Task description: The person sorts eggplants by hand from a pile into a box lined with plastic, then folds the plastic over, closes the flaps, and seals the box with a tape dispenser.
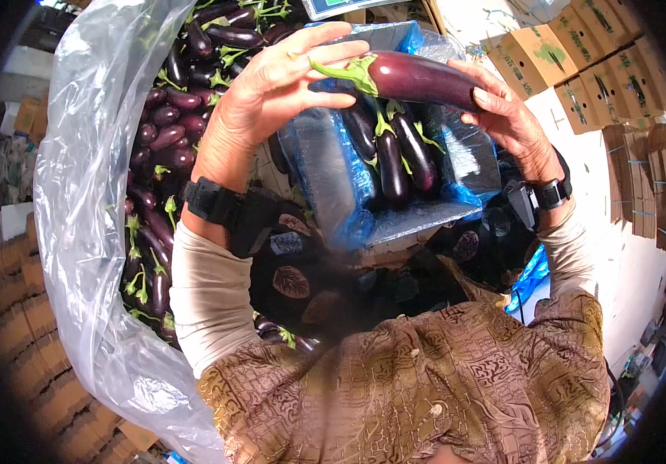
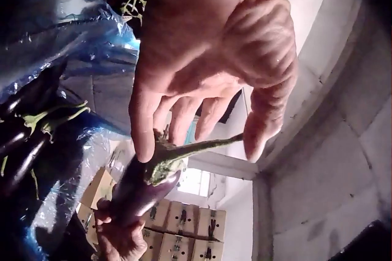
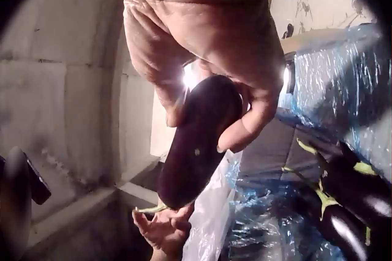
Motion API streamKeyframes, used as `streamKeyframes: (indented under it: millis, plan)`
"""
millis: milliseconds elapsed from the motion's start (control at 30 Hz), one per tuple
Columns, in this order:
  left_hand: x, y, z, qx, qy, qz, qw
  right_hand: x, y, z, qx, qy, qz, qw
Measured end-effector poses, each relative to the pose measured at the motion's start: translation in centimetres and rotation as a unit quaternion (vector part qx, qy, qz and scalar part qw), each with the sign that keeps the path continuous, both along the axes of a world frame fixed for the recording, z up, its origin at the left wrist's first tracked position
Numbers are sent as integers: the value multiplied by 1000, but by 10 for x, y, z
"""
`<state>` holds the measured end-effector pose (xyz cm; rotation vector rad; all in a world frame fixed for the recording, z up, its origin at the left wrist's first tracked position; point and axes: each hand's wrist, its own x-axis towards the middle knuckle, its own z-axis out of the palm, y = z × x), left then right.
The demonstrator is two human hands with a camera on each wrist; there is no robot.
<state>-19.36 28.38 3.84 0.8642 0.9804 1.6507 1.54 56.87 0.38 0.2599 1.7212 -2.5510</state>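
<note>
One large purple eggplant (image 1: 426, 80) is held up above a box lined with blue plastic (image 1: 348, 232), its green stem toward the left. The right hand (image 1: 507, 124) grips its rounded end between thumb and fingers, also plain in the right wrist view, where the eggplant (image 3: 199, 145) hangs from that hand (image 3: 208, 41). At the stem end is the left hand (image 1: 271, 89), fingers extended; in the left wrist view this hand (image 2: 214, 59) has fingers and thumb spread about the green stem (image 2: 208, 146), the thumb tip at the stem's end. Several eggplants (image 1: 393, 166) lie inside the box.
Many eggplants (image 1: 167, 135) fill a large clear plastic bag (image 1: 85, 193) on the left. Cardboard boxes (image 1: 534, 58) stand at the upper right, with flattened cartons (image 1: 638, 182) below them. Part of a scale (image 1: 341, 6) shows at the top edge.
</note>
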Motion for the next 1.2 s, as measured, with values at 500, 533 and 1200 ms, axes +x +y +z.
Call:
streamKeyframes:
  millis: [500,533,1200]
  plan:
    - [4,-43,44,77,61,74,992,-9,-18,16,112,126,-36,985]
    - [6,-49,45,7,67,158,985,-10,-18,15,125,125,-39,984]
    - [46,-5,15,-90,560,165,807,-5,-36,46,242,45,87,965]
